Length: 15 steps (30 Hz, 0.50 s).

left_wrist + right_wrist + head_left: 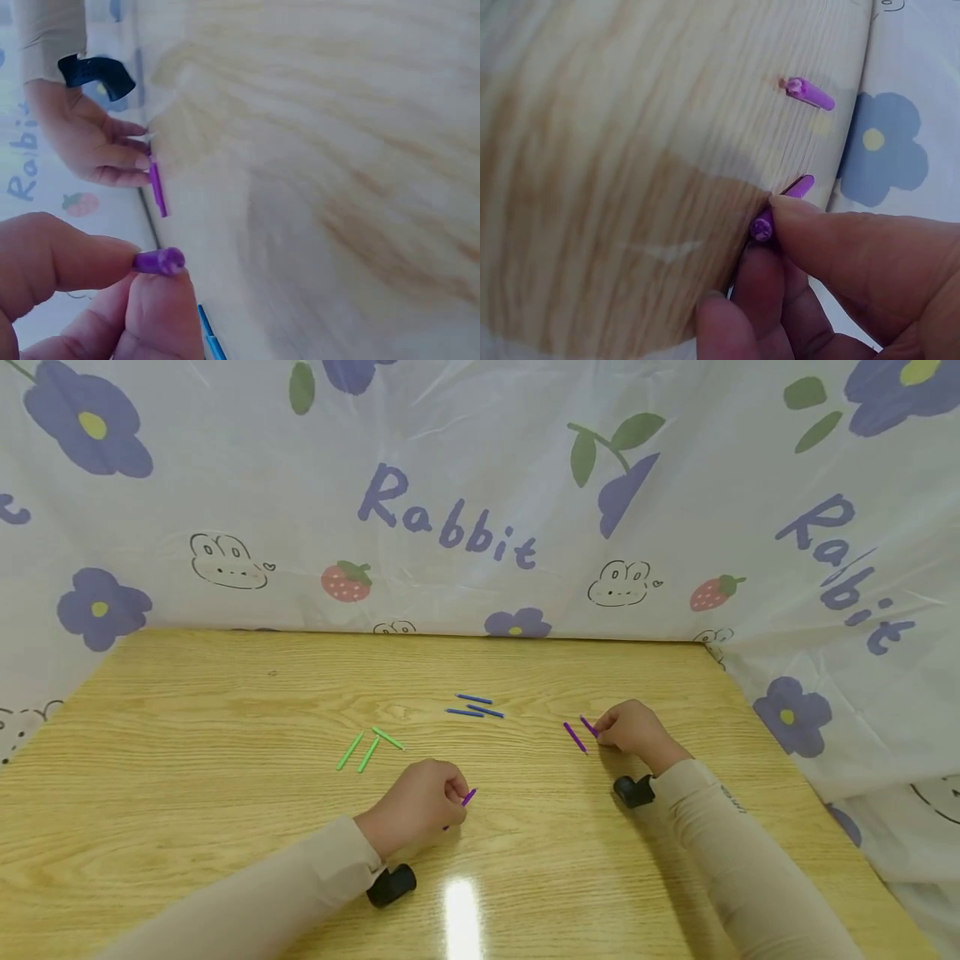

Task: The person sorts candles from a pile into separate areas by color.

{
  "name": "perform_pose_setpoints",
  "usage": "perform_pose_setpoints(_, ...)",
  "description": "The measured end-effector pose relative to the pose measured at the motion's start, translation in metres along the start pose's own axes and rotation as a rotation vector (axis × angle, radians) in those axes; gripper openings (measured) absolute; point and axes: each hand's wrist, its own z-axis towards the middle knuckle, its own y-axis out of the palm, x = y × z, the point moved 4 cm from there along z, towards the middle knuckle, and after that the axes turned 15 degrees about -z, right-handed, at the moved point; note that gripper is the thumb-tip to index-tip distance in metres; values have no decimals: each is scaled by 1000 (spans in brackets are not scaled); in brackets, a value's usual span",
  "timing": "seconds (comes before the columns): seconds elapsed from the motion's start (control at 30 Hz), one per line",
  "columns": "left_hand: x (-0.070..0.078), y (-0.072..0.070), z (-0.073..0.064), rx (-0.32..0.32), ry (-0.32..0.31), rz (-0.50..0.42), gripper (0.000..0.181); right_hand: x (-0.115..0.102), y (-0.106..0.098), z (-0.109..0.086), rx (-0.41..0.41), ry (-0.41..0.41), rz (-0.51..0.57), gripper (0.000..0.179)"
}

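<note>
My left hand (423, 802) pinches a slender purple pen-like stick (469, 797) between thumb and fingers, over the near middle of the table. In the left wrist view, the held stick's wider end (171, 261) points toward the camera. Farther right, my right hand (636, 732) has its thumb and fingers on a second purple stick (588, 725), low at the tabletop. Its round end (762, 229) shows between thumb and fingertip in the right wrist view. A third purple stick (575, 737) lies on the table just left of that hand.
Three blue sticks (475, 699) lie close together near the table's middle. Three green sticks (350, 750) lie to their left, ahead of the left hand. Behind the wooden table (225, 685) hangs a printed sheet (450, 435).
</note>
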Motion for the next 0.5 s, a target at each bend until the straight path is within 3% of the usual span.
perform_pose_setpoints(0.27, 7, 7, 19, 12, -7, -55, 12, 0, -1, 0, -4, 5, 12, 20)
perform_pose_setpoints(0.5, 14, 13, 34, 47, 26, -94, 12, 2, 0, 3, -16, 6, 13, 19)
